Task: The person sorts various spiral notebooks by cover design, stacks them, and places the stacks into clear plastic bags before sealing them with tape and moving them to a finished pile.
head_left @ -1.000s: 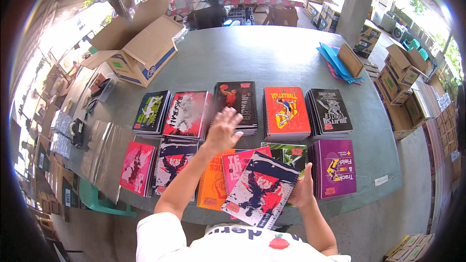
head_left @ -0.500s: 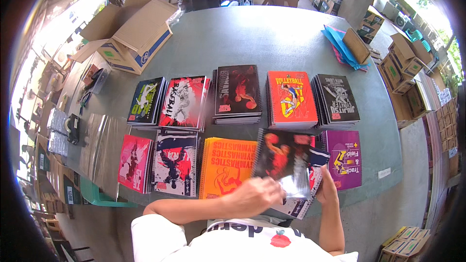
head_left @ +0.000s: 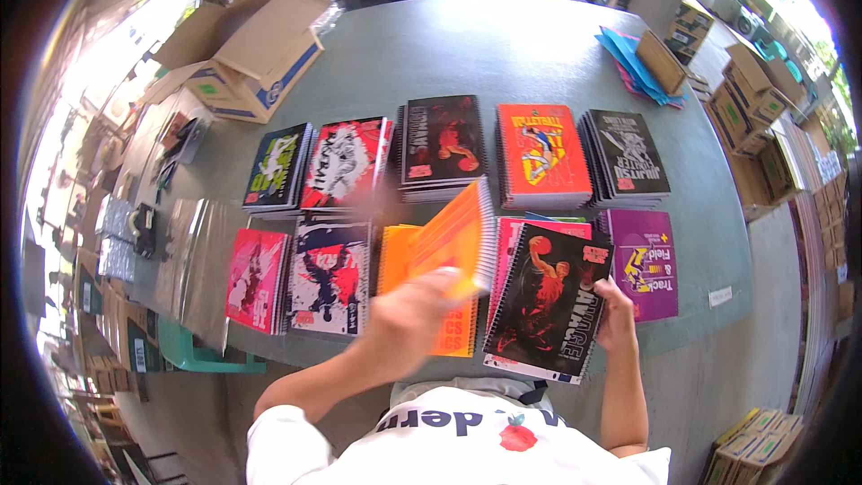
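Observation:
My left hand (head_left: 409,323) is blurred and grips an orange spiral notebook (head_left: 449,238), lifted and tilted above the orange stack (head_left: 395,256) in the near row. My right hand (head_left: 615,314) holds a stack of notebooks topped by a black and red one (head_left: 549,298), tilted at the table's near edge. Beyond lie two rows of spiral notebook stacks: a black and green one (head_left: 277,166), a red and white one (head_left: 346,162), a dark red one (head_left: 442,139), an orange-red one (head_left: 541,153) and a black one (head_left: 628,153).
A purple notebook stack (head_left: 648,260) lies by my right hand; pink (head_left: 254,277) and blue-red (head_left: 328,277) stacks sit to the left. An open cardboard box (head_left: 256,58) and a blue folder pile (head_left: 642,58) stand on the grey table (head_left: 503,45). Boxes line the right side.
My left hand has gone from the held stack to the orange pile and lifted an orange notebook. The black and red stack in my right hand has dropped lower and tilted.

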Demonstrator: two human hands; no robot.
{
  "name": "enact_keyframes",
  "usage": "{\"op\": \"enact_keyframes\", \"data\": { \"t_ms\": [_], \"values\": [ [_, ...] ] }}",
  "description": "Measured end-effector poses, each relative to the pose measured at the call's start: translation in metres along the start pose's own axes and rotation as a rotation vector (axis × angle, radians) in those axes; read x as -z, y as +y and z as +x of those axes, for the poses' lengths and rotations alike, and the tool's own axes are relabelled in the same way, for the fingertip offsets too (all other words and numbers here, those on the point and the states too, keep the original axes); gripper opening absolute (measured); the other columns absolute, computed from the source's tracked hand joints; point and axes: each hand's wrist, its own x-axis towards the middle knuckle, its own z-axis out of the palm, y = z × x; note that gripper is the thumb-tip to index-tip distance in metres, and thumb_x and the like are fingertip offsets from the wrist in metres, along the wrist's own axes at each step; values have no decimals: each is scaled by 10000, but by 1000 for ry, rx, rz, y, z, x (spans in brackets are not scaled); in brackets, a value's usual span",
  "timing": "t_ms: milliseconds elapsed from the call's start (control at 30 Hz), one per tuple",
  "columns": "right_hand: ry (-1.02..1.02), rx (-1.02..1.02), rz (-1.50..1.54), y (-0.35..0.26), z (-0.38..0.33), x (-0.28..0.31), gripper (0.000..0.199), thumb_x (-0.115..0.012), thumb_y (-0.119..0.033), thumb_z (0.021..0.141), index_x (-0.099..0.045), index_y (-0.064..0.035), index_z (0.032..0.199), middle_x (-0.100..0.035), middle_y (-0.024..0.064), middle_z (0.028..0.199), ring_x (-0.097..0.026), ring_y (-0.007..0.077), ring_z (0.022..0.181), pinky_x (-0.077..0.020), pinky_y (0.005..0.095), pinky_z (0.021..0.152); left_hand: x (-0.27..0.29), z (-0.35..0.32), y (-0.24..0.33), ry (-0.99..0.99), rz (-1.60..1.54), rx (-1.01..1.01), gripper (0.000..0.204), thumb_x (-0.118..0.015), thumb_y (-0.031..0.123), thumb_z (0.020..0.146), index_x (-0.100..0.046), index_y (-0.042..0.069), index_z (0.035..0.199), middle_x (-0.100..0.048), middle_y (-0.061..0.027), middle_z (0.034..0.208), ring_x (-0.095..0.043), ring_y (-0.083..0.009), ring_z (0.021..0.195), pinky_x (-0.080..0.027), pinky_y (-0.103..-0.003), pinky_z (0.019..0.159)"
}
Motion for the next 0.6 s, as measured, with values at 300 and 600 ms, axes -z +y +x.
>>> {"op": "enact_keyframes", "data": {
  "t_ms": [300,600],
  "values": [
    [61,319,-482,9,-28,-18,689,-748,-146,670,-395,23,1238,-553,121,1111,-553,224,1000,-421,348,888,-33,61,-185,284,757,456,470,-592,394,807,-564,35,1110,-539,-214,1158,-495,-367,1059,-400,-487,857],
    [353,331,117,26,-108,55,565,-675,-133,703,-459,-3,1209,-566,126,1120,-563,267,1016,-463,374,874,45,23,-323,-76,392,1184,770,-743,531,605,-520,-57,1050,-635,-212,882,-625,-359,837,-486,-410,757]
  ]
}}
